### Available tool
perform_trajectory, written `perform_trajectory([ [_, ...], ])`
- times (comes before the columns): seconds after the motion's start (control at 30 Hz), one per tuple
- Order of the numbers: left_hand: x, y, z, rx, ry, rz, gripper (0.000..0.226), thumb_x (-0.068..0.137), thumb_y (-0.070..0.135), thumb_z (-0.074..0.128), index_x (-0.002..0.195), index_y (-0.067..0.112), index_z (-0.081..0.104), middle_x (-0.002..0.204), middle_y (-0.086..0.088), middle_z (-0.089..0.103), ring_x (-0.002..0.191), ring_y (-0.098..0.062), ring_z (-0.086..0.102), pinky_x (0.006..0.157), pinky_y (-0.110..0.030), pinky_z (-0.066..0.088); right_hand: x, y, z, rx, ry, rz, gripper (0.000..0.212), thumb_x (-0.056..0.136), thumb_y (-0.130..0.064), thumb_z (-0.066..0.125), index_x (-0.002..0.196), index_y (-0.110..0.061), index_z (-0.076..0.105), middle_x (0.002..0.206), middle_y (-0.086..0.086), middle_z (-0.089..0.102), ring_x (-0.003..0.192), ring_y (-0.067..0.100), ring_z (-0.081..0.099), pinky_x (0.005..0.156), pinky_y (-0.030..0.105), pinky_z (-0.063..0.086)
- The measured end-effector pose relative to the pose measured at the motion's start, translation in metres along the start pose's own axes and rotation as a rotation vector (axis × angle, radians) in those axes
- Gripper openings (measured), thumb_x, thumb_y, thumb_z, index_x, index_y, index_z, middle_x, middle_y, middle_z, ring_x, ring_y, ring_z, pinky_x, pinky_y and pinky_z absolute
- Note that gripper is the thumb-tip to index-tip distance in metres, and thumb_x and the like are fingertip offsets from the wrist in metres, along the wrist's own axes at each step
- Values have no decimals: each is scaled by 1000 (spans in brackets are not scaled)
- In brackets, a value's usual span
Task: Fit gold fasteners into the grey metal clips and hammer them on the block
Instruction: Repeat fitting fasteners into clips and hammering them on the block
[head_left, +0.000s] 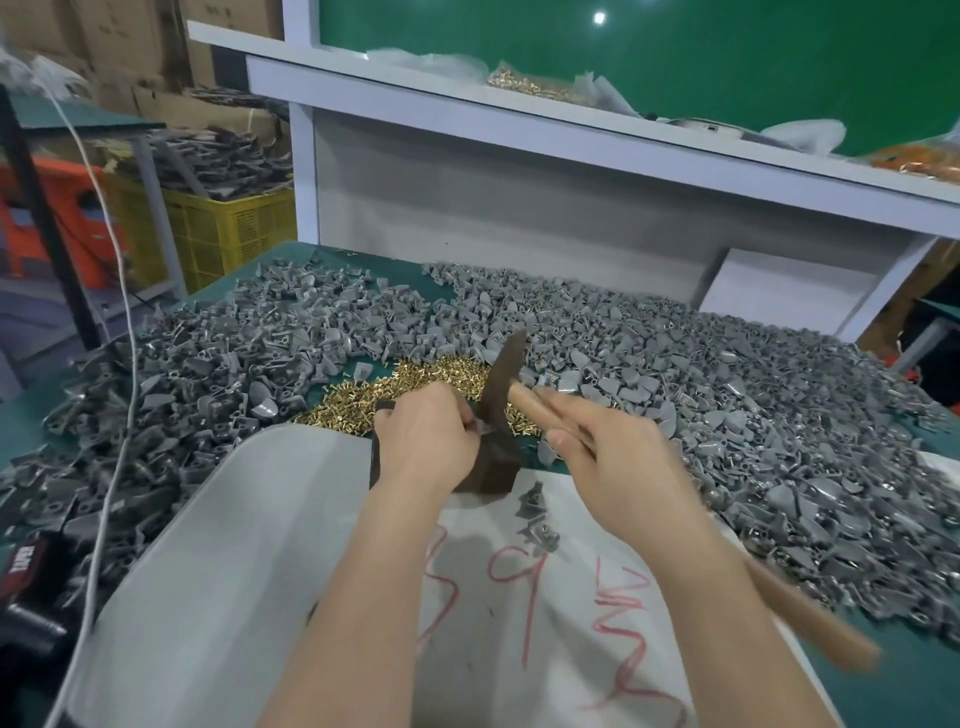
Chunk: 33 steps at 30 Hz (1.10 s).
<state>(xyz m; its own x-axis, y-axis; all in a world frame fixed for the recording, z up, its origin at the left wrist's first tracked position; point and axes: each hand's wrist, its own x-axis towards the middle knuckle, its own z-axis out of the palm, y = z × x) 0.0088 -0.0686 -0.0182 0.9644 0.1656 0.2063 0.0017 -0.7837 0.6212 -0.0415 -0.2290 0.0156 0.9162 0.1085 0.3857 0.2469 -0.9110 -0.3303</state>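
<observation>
Left hand (423, 436): fingers curled, pinching 1 grey clip (480, 427) on top of the dark block (493, 467). The clip is mostly hidden by the fingers, so I can't tell if a fastener is seated in it. Right hand (618, 467): clenched round the wooden handle of the hammer (498, 384), whose blurred head is just above the block, beside the left fingers. Step in hand, as a judgement: a hammer stroke on this clip.

Gold fasteners (405, 382) sit in a loose pile just behind the block. The heap of grey clips (675, 374) covers most of the green table (924, 691) on both sides. Only 2 loose clips (537, 514) lie on the white sheet (571, 649) near the block, likely finished pieces. A white tray (234, 519) sits left of the block.

Progress looks early: 1 clip in work, 2 probably done, the whole heap left.
</observation>
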Motion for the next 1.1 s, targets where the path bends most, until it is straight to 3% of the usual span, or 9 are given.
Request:
perform_trajectory([
  [0.2,0,0,-1,3,4,4,6,88,25,63,84,26,68,93,3,69,98,-25,59,89,-38,33,13,11,11,149,-66,161,36,96,-34,48,132,-35,49,107,-6,66,87,18,62,76,32,49],
  [0.37,0,1,-2,-4,0,-23,9,91,29,62,89,26,70,91,5,69,97,-24,58,86,-37,28,43,13,36,367,-244,408,27,97,-29,48,121,-18,56,74,-5,56,55,9,52,44,21,41],
  [0.53,0,1,-1,-31,-1,-21,12,91,30,61,98,27,70,101,6,69,103,-22,58,92,-38,28,51,8,42,30,-240,294,22,96,-31,51,108,-21,66,88,-2,65,72,12,59,62,27,48],
  [0.63,-1,5,0,-56,10,10,11,92,31,60,95,29,70,101,8,68,103,-20,57,86,-35,26,49,6,33,217,-96,206,18,95,-31,52,104,-27,67,94,-13,67,80,4,59,70,21,47],
  [0.73,-3,9,0,-109,11,54,13,92,30,58,98,29,70,105,7,67,105,-19,58,91,-34,35,54,-3,28,450,-288,127,11,92,-25,58,85,-28,66,73,-15,66,65,0,59,58,17,46],
  [0.8,-3,10,-3,-213,51,51,17,91,29,58,106,29,67,115,5,61,109,-19,56,98,-41,39,65,-2,26,455,-202,159,10,92,-22,58,90,-26,67,75,-11,66,64,3,58,59,19,48],
  [0.9,1,5,-13,-541,284,-74,21,92,23,58,112,23,64,121,1,52,108,-16,56,96,-32,41,94,9,20,501,171,438,45,94,-27,53,138,-19,44,122,-3,59,88,6,58,76,22,50],
  [1.0,5,-3,-26,-1020,521,-313,18,93,12,52,97,27,61,113,2,56,95,-8,56,88,-26,44,112,1,37,312,48,473,72,95,-33,51,151,-32,7,157,9,18,102,16,49,95,34,43],
  [1.1,9,-13,-30,-1344,639,-529,25,92,5,46,92,27,57,106,4,60,98,-9,55,89,-23,41,120,-39,71,220,-113,138,49,95,-26,54,142,-27,40,140,3,50,109,14,59,82,9,45],
])
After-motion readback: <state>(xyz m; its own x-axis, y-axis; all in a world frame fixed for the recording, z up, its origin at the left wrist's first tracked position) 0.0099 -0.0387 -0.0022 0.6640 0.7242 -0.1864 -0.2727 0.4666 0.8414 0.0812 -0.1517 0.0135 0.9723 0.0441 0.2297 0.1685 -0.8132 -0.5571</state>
